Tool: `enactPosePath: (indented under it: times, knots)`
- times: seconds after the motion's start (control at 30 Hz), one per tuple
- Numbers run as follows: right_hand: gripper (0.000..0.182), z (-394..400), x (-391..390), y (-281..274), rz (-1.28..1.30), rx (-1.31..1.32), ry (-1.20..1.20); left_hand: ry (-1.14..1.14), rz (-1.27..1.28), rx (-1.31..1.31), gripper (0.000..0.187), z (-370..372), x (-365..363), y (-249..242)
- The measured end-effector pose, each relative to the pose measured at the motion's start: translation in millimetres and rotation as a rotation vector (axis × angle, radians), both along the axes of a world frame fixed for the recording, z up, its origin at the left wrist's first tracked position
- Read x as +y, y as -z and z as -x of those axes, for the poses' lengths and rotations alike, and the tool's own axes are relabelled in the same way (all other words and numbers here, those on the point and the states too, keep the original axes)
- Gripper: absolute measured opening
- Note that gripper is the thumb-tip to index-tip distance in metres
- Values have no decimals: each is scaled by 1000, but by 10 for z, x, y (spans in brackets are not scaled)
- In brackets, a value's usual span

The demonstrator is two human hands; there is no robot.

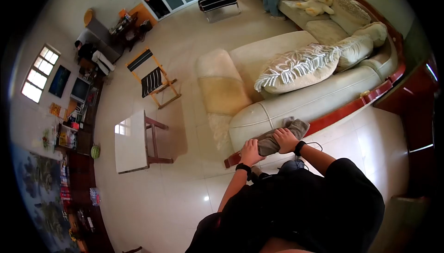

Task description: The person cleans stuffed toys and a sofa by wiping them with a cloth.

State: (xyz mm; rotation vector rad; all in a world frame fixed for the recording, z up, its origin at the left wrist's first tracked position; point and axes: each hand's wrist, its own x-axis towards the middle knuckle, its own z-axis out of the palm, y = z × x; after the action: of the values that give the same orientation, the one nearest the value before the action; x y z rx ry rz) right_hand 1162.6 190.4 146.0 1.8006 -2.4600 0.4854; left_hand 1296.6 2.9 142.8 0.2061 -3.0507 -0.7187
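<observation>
A grey-brown cloth (269, 146) lies bunched along the red wooden trim (326, 118) at the back of a cream leather sofa (252, 119). My left hand (251, 152) is at the cloth's left end, its fingers curled over the edge. Farther right, my right hand (286, 140) grips the top of the same cloth, whose loose end sticks out past the fingers. The cloth hides part of the trim below it. Both wrists wear dark bands.
A fringed cushion (300, 68) and a plush toy (319, 3) rest on the sofa. On the tiled floor are a white-topped table (132, 144), a striped folding chair (151, 79) and a watermelon (95, 152). Other people are at the far side.
</observation>
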Motion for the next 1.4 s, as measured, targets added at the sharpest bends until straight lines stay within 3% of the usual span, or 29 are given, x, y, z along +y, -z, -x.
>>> enactPosePath:
  times: [0.2,0.4,0.6,0.8,0.83,0.87,1.0,1.23,1.4]
  knots:
    - [58,-99,-87,-20,-297,50,168,-86,18,-20,69,-4,137,-71]
    - [61,-43,-86,49,-246,21,139,-185,66,-29,68,30,225,72]
    - [58,-26,-40,-38,-280,69,102,-245,148,-243,76,109,236,19]
    - [75,171,46,31,-336,-37,-74,-246,125,-359,84,155,256,-142]
    - [81,238,121,-44,-371,-41,-85,-257,79,-429,82,211,368,-356]
    - [81,280,188,-3,-364,-48,-64,-268,30,-495,79,304,481,-522]
    - [87,599,522,125,-229,-73,-93,-192,275,-372,73,459,625,-110]
    - [82,1006,1102,75,-201,-120,-121,34,334,-286,50,1034,1271,46]
    - [81,1164,1419,231,64,-119,-151,122,317,-290,40,1211,1334,108]
